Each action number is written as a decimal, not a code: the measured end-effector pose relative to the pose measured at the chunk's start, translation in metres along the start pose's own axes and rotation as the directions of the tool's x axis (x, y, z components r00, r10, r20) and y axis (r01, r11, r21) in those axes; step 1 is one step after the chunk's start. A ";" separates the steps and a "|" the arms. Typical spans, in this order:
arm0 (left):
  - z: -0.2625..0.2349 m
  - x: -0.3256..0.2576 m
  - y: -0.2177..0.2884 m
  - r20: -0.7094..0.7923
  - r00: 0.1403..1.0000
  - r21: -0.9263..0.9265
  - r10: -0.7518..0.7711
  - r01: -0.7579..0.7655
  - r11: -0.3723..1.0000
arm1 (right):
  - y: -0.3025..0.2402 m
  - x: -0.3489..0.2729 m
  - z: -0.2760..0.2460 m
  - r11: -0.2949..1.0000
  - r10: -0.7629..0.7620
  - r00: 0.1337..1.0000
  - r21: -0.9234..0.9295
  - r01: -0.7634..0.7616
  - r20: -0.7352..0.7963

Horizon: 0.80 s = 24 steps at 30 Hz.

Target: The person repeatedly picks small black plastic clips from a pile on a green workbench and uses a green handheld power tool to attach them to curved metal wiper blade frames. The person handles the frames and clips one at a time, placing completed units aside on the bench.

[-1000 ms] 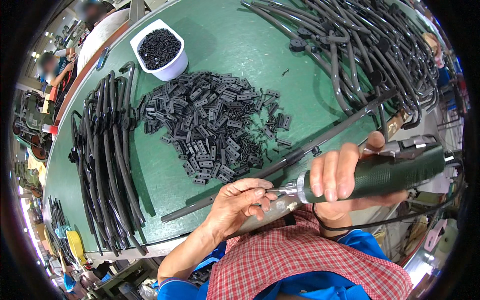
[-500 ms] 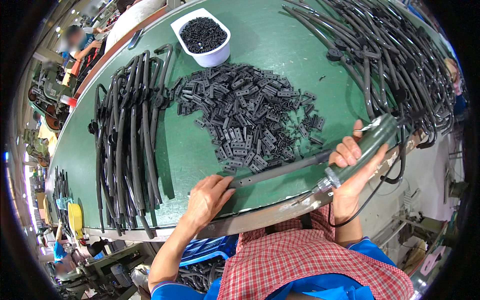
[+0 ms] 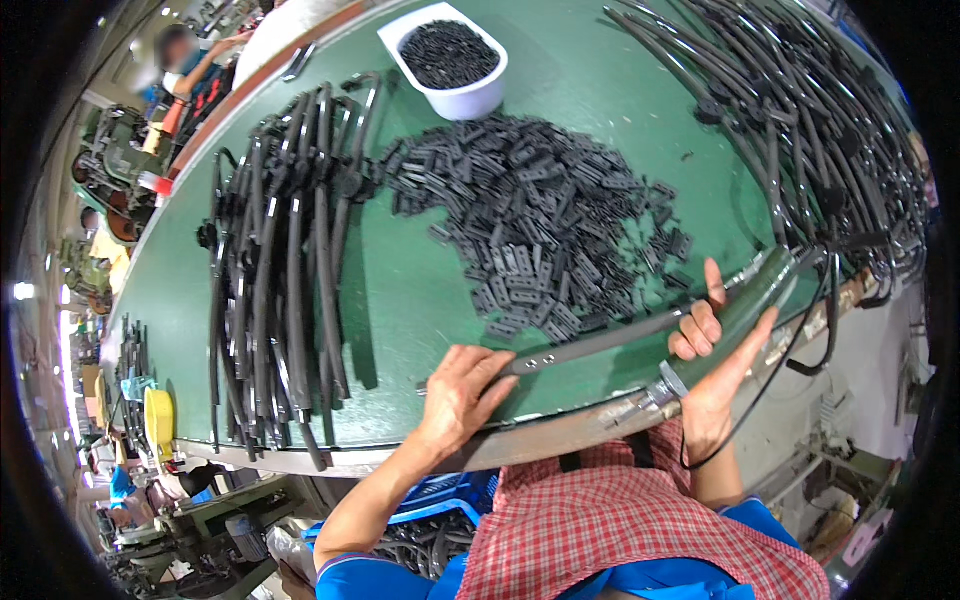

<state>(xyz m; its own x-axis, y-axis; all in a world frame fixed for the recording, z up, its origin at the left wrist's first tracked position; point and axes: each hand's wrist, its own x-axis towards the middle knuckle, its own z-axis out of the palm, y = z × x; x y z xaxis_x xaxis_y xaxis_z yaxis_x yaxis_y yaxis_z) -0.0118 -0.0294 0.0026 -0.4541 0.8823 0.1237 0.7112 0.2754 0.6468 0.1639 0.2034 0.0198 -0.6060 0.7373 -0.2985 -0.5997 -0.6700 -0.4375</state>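
My left hand (image 3: 460,396) is closed round one end of a dark metal tube (image 3: 605,343), which lies along the near edge of the green table. Two small bright spots, holes or screw heads, show on the tube just right of my fingers. My right hand (image 3: 712,345) grips a green power screwdriver (image 3: 742,316) with a black cord, its index finger raised. The tool's nose points down-left, beside the tube and over the table edge; its tip is blurred. Beyond the tube lies a heap of small black drilled plates (image 3: 535,190), with loose screws (image 3: 625,285) at its right side.
A white tub (image 3: 475,98) of black screws stands behind the heap. Bent black tubes (image 3: 270,270) lie in a row at left, and a larger tube pile (image 3: 790,120) covers the right. Below the table edge sits a blue crate (image 3: 440,500). Another person (image 3: 190,65) works at far left.
The whole view has shifted, so table and contents appear farther right. Both hands keep their hold on the tube and the screwdriver, with little visible movement against the table.
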 end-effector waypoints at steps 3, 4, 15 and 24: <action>-0.009 0.008 0.001 -0.005 0.994 -0.098 -0.106 0.105 0.990 | 0.001 -0.005 -0.002 0.999 -0.023 1.000 -0.041 0.023 0.005; -0.014 0.016 0.000 -0.020 0.984 -0.144 -0.177 0.172 0.974 | 0.000 -0.006 -0.002 0.999 -0.022 1.000 -0.036 0.022 0.009; -0.009 0.106 -0.031 -0.227 0.974 0.232 -0.025 0.079 0.969 | -0.005 -0.005 -0.004 1.000 -0.015 0.999 -0.007 0.015 0.041; 0.014 0.111 -0.023 -0.198 0.980 0.308 0.003 0.059 0.950 | -0.007 -0.005 -0.008 0.999 0.036 0.998 0.024 -0.037 0.046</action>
<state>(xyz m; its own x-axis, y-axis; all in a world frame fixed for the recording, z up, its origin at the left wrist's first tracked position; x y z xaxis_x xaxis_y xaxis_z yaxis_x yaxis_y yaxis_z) -0.0710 0.0677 -0.0085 -0.5488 0.7903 0.2723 0.8138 0.4308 0.3900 0.1755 0.2056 0.0174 -0.6508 0.7078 -0.2748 -0.5892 -0.6991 -0.4051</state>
